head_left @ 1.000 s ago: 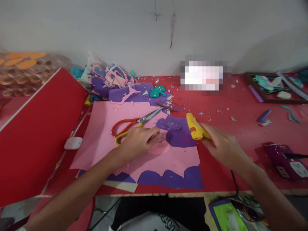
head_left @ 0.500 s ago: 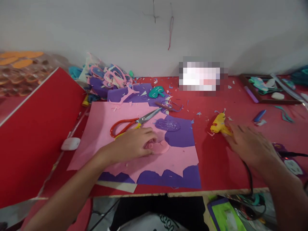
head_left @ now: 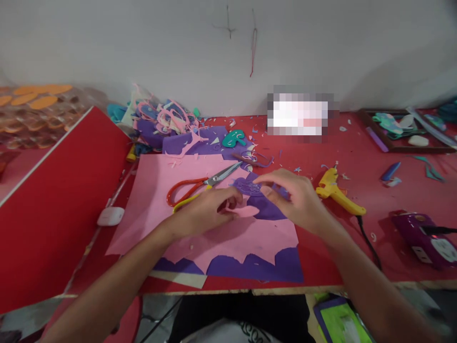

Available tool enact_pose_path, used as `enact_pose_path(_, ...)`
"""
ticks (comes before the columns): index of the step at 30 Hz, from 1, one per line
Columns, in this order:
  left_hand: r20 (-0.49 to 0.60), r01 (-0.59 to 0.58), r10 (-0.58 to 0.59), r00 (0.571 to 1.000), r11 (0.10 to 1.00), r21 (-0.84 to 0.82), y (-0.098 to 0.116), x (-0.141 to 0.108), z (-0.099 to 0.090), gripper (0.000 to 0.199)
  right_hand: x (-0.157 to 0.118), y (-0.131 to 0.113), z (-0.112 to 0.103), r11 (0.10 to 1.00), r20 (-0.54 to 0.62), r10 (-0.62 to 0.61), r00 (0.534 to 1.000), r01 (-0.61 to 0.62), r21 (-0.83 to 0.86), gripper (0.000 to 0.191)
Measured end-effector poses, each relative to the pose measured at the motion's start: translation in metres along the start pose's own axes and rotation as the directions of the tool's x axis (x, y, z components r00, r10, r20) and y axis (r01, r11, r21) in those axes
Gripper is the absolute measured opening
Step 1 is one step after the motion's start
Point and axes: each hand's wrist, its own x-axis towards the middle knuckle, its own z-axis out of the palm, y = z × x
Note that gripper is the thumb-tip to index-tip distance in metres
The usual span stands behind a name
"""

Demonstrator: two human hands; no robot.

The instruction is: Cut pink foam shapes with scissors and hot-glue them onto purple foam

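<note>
My left hand (head_left: 214, 207) pinches a pink cut-out piece (head_left: 246, 211) of thin foam-like sheet, just above the larger pink sheet (head_left: 153, 183). My right hand (head_left: 294, 197) is at the right end of a purple oval cut-out (head_left: 246, 186) with clear, shiny glue lines on it. Its thumb and forefinger are apart; whether they touch the oval I cannot tell. Red-and-yellow-handled scissors (head_left: 216, 178) lie beyond my left hand on the pink sheet. The yellow glue gun (head_left: 339, 193) lies to the right of my right hand, with no hand on it.
A purple sheet (head_left: 250, 267) lies under the pink one. Scraps (head_left: 171, 116) are heaped at the back left, near a teal cut-out (head_left: 233, 138). A leaning red board (head_left: 67, 205) stands left. On the right are a purple power adapter (head_left: 421, 238), a blue pen-like item (head_left: 391, 171) and a framed tray (head_left: 378, 143).
My right hand has let go of the glue gun and moved left to the purple oval. My left hand has lifted and tilted the pink piece slightly.
</note>
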Motion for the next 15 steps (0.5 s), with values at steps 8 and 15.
enact_pose_path(8, -0.068, 0.005, -0.004, 0.998, 1.0, 0.018, 0.001, 0.019, -0.009, 0.032, -0.003, 0.02, 0.02, 1.0, -0.017, 0.017, 1.0, -0.017, 0.018, 0.018)
enact_pose_path(15, -0.128, 0.007, -0.013, 0.992, 0.999, -0.052, -0.002, 0.023, 0.004, 0.034, -0.004, 0.024, 0.016, 0.999, 0.005, 0.033, 0.999, -0.033, 0.02, 0.022)
